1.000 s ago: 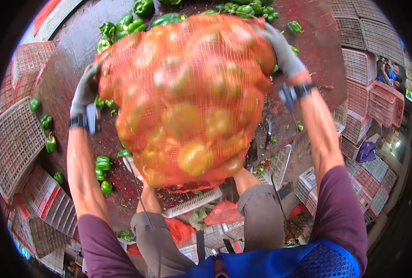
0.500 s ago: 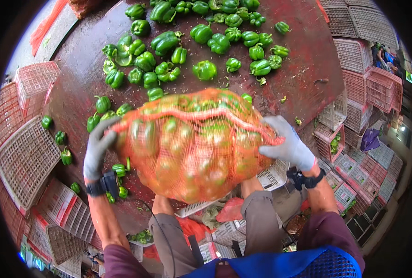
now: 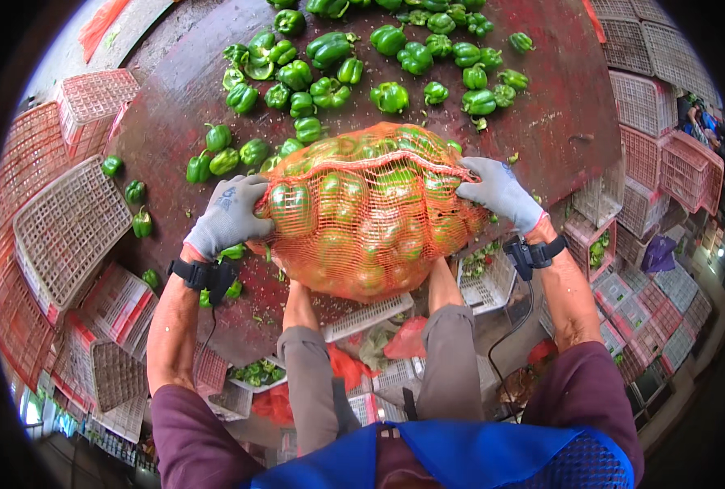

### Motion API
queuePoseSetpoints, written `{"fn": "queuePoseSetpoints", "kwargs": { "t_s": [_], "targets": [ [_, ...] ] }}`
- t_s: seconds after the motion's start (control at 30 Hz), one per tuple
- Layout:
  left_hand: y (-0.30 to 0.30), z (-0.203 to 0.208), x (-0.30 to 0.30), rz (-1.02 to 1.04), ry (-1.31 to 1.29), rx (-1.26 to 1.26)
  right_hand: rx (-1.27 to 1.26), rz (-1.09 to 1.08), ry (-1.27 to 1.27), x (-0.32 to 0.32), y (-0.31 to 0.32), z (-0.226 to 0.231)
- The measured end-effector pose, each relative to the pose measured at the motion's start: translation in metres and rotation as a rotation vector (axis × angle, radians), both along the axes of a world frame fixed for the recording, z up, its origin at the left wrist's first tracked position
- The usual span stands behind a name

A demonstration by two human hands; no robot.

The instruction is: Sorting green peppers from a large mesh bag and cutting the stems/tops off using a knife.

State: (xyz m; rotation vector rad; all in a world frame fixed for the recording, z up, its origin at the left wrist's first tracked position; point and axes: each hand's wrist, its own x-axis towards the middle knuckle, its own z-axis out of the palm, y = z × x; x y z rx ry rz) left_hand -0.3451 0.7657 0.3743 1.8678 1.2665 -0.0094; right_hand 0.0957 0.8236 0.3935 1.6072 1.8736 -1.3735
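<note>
A bulging orange mesh bag [image 3: 362, 220] full of green bell peppers lies in front of me at the near edge of the dark red table. Its stitched seam runs across the top from one hand to the other. Gloved in grey, my left hand [image 3: 230, 213] grips the bag's left upper corner, thumb toward the seam. At the opposite corner my right hand [image 3: 499, 194], in a matching glove, has its fingers closed on the mesh. The fingertips of both hands are partly hidden against the bag. Loose bell peppers [image 3: 390, 97] lie just beyond it.
The dark red table [image 3: 558, 138] carries more loose peppers on its far and left parts. Plastic crates [image 3: 69, 244] crowd the left side, and stacked crates [image 3: 639, 155] line the right. Beneath the near edge are a white crate [image 3: 489, 289] and a tray of pepper scraps [image 3: 257, 373].
The bag has come up and to the right in the picture and now looks smaller and sharper. Both hands keep hold of its corners. The whole view has shifted slightly.
</note>
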Motion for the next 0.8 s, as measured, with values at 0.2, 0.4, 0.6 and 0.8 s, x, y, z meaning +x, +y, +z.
{"fn": "queuePoseSetpoints", "kwargs": {
  "t_s": [0.2,0.4,0.6,0.8],
  "targets": [
    [-0.065,0.045,0.020,-0.023,0.150,-0.090,-0.038,-0.154,0.007,0.015,-0.070,0.033],
    [-0.060,0.037,0.018,-0.043,0.119,-0.078,0.544,-0.123,0.051,0.026,-0.130,0.034],
    [-0.020,0.000,0.007,-0.086,0.152,-0.232,0.882,-0.114,0.115,-0.031,-0.076,-0.019],
    [0.012,-0.003,0.010,-0.185,0.218,-0.417,0.450,-0.515,0.297,-0.036,-0.018,-0.033]
  ]
}}
